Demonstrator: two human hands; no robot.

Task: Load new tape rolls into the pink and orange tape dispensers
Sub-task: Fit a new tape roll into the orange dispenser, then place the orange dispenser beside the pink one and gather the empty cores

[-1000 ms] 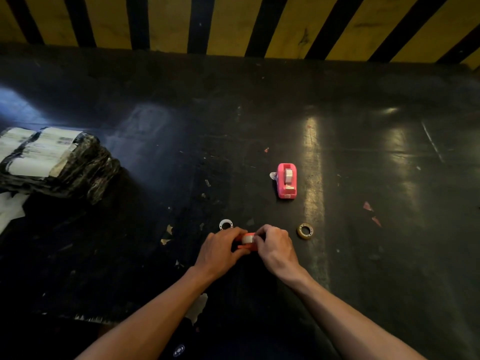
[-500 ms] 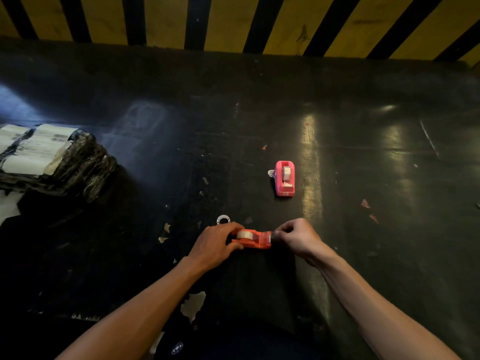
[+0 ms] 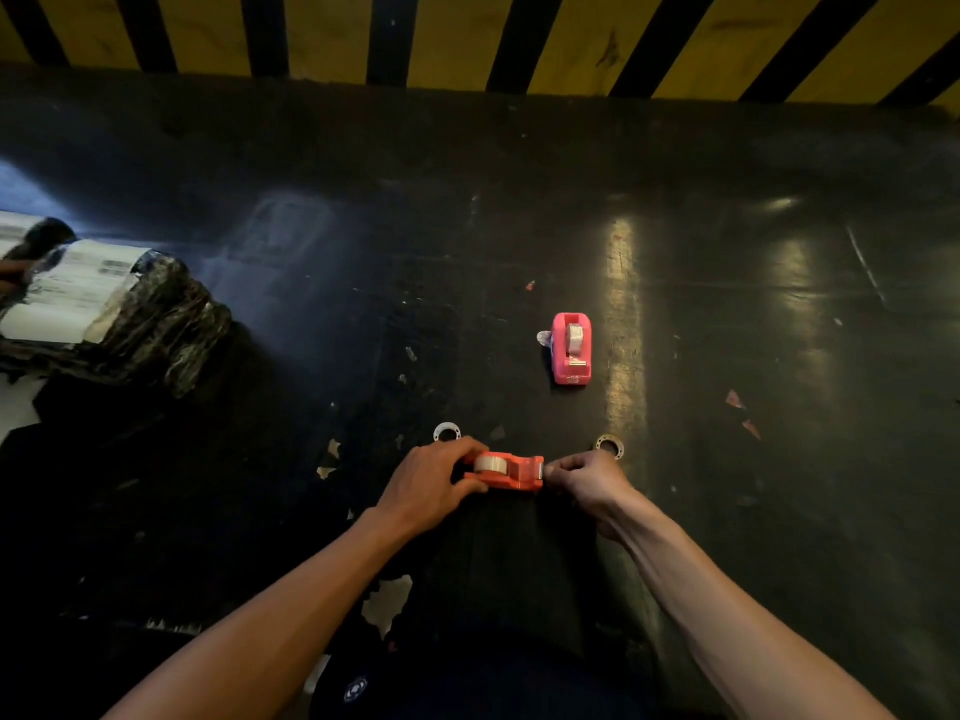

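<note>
Head view looks down on a dark, scuffed surface (image 3: 727, 511) where both dispensers are in sight. We judge the task to be close to its end. The pink tape dispenser (image 3: 570, 348) stands alone further out, well apart from our hands, with a roll of tape seated in its cradle and the strip lying toward its cutter, so that one looks finished. The orange tape dispenser (image 3: 506, 470) lies near us between the two hands, and a clear tape roll (image 3: 488, 463) already sits in it. Our left hand (image 3: 428, 483) has its fingers curled closed around the roll end of the orange body, steadying it. Our right hand (image 3: 587, 478) pinches thumb and forefinger together right at the cutter end; we take it to be holding the loose tape end, though the strip itself is too thin to make out. Two bare cores lie on the surface: a white empty core (image 3: 447, 432) just beyond the left hand and a brown empty core (image 3: 609, 445) just beyond the right. What seems left is to draw the tape across the orange cutter and let go.
</note>
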